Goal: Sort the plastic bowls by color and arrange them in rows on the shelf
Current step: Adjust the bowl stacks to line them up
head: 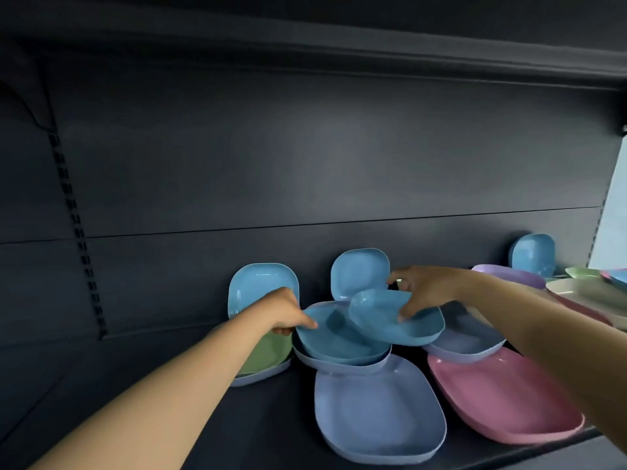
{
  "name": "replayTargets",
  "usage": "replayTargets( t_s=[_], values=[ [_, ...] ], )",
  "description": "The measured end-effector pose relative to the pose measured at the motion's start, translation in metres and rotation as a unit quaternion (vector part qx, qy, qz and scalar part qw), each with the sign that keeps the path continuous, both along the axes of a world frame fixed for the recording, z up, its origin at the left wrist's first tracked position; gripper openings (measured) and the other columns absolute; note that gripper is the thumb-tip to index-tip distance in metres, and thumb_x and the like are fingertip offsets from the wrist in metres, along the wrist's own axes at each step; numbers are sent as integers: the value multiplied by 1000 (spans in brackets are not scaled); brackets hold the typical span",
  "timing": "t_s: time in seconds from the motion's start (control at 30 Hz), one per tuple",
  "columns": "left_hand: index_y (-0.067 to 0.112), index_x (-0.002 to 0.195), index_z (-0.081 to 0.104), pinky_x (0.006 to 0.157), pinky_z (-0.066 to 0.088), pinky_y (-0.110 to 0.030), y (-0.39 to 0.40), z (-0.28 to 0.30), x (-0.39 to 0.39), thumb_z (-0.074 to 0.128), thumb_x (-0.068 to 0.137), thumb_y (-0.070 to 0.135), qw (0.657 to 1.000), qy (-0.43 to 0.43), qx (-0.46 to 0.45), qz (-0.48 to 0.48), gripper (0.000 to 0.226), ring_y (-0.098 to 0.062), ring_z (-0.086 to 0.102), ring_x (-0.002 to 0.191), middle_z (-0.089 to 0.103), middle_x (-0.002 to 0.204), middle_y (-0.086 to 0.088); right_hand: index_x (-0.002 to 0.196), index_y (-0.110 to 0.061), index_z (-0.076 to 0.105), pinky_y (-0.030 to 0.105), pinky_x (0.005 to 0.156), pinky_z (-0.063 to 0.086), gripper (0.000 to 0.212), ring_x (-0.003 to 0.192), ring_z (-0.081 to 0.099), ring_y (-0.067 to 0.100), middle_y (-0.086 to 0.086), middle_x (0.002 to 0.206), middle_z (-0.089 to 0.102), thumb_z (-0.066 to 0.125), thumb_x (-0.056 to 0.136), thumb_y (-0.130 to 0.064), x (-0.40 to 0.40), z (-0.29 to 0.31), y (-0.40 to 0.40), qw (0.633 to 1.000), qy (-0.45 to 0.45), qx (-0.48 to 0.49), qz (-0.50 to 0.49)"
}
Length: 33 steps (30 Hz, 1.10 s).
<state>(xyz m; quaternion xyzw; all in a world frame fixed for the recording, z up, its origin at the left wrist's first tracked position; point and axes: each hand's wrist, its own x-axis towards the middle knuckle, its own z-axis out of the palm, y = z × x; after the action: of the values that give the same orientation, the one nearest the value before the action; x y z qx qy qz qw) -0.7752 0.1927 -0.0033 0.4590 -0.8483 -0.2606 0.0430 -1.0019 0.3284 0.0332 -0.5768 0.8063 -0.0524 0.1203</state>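
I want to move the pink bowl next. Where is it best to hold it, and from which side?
Probably grip the pink bowl by its near rim, coming from the front. It lies flat and open at the shelf edge, with that rim free; its far end sits beside other bowls.

My left hand (283, 310) pinches the rim of a teal-blue bowl (336, 334) nested in a periwinkle bowl (342, 362). My right hand (420, 290) grips a smaller teal bowl (373, 308), tilted above it. Two light blue bowls (261, 286) (358, 271) lean upright against the shelf's back wall (305, 164); a pink bowl (502, 398) lies flat at right.
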Motion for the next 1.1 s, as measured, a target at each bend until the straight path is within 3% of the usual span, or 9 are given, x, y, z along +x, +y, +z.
replayTargets(
  t_s=[0.2,0.4,0.53,0.67,0.83,1.0,1.1],
  values=[
    [16,66,41,44,26,-21,-9,-8,-2,73,78,25,1000,17,16,2,35,-14,32,46,36,55,-1,125,-25,50,22,73,43,58,89,54,13,-12,93,50,77,74,-35,-11,-4,-26,1000,-17,-1,8],
    [18,81,47,42,24,-20,-18,-14,4,71,82,24,996,86,32,15,25,-14,27,45,33,61,-1,107,-23,64,17,61,41,31,70,56,7,-9,81,59,74,78,-19,-13,-6,-37,996,-60,-69,-1],
    [15,74,45,44,22,-22,-23,-17,6,68,84,23,994,109,29,18,27,-15,25,46,29,57,-1,93,-20,70,19,66,48,17,74,63,11,-1,87,69,73,79,-11,-12,-7,-36,986,-137,-97,-19],
    [19,54,27,45,18,-24,-24,-19,5,69,82,20,992,122,-3,26,51,-15,21,47,22,54,0,87,-18,73,18,64,51,12,73,67,10,-1,85,74,73,79,-10,-10,-6,-33,979,-170,-106,-38],
    [19,65,40,55,29,-26,-24,-18,3,69,83,23,991,123,-33,27,34,-20,35,65,39,72,-6,89,-12,75,15,53,48,9,66,66,9,0,81,73,72,81,-12,-6,-3,-28,975,-189,-110,-50],
    [17,76,44,56,36,-24,-24,-12,4,61,88,23,987,143,-65,32,21,-19,47,58,46,78,-6,85,-6,73,13,44,43,7,51,60,6,-1,65,67,70,83,-12,-2,0,-24,967,-214,-126,-66],
    [17,77,44,61,35,-26,-25,-6,5,56,90,24,981,165,-89,45,18,-20,45,65,47,79,-5,85,-7,73,15,46,44,9,50,60,7,-2,62,67,67,86,-13,0,4,-22,956,-237,-151,-79]
  ],
)
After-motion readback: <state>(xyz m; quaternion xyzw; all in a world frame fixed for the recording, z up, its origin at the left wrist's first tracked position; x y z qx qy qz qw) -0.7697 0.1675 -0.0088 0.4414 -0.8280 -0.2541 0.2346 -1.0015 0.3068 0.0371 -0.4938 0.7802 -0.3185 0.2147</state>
